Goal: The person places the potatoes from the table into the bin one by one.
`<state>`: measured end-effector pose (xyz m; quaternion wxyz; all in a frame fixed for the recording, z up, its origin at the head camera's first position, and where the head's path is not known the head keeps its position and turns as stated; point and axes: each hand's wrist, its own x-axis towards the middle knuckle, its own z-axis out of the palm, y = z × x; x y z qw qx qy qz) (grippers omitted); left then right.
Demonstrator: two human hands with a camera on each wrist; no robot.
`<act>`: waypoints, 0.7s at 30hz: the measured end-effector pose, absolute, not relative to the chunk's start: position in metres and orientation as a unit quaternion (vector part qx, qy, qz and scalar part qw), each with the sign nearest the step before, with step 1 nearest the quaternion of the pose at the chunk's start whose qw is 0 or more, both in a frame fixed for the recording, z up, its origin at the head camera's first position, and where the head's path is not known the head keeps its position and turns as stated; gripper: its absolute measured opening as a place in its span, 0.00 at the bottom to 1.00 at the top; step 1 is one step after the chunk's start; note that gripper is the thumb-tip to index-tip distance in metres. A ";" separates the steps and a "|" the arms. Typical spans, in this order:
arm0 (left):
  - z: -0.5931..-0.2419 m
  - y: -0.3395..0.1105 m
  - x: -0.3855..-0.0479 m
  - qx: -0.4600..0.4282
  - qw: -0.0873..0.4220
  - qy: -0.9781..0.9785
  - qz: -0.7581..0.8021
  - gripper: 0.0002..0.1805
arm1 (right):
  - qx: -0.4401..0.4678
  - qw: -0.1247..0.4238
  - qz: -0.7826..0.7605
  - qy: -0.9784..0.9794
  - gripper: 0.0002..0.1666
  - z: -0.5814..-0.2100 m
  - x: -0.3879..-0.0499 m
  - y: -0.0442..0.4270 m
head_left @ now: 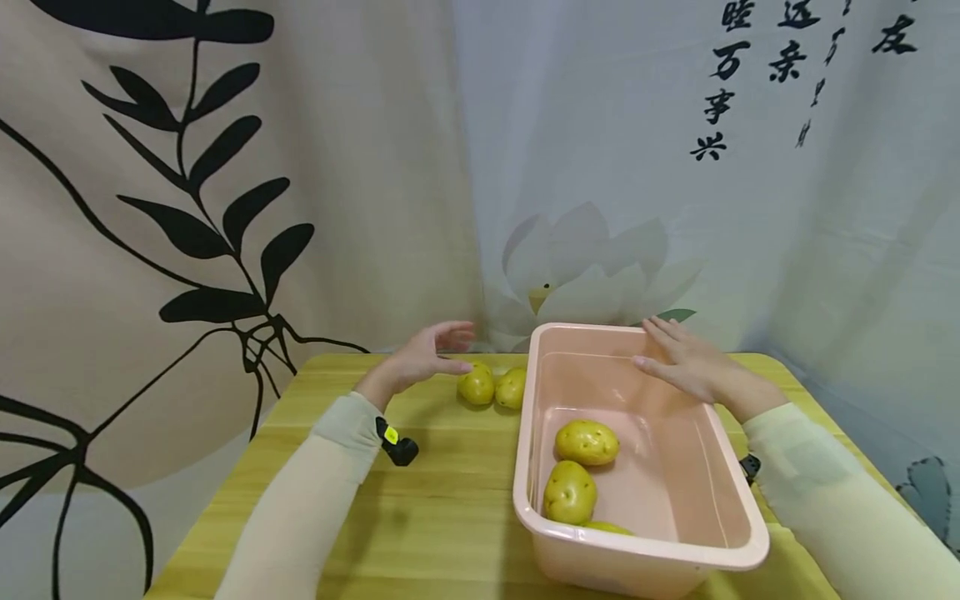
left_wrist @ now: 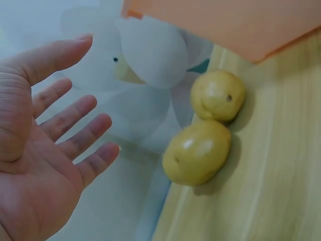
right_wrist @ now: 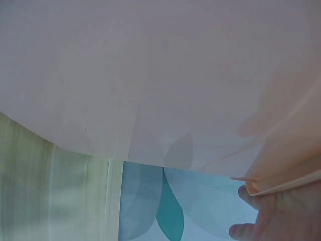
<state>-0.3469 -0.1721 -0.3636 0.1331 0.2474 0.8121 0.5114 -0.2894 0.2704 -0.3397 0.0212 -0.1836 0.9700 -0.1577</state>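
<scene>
My left hand (head_left: 418,360) hovers above the wooden table with fingers spread and nothing held. Just right of it, two yellow potatoes (head_left: 476,385) (head_left: 511,389) lie side by side. The left wrist view shows the open palm (left_wrist: 42,150) facing these potatoes (left_wrist: 196,153) (left_wrist: 218,95). My right hand (head_left: 686,364) rests over the far right rim of a pink bin (head_left: 660,546), fingers extended; part of that hand (right_wrist: 288,217) shows by the rim in the right wrist view. Inside the bin are potatoes (head_left: 587,442) (head_left: 570,493) and another (head_left: 609,527) partly hidden by the front wall.
The wooden table (head_left: 435,517) extends left and in front of the bin. Behind it hangs a pale curtain (head_left: 375,167) with dark leaf prints, a flower and black characters. Black devices are strapped at both wrists.
</scene>
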 end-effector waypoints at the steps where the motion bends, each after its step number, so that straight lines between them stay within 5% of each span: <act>1: -0.367 -0.172 -0.350 0.243 0.131 0.815 0.509 0.41 | -0.183 0.022 -0.159 0.970 0.51 -0.340 -0.289 0.270; 21: -0.434 -0.161 -0.382 0.189 0.086 0.887 0.413 0.41 | -0.179 0.012 -0.158 0.971 0.51 -0.343 -0.290 0.270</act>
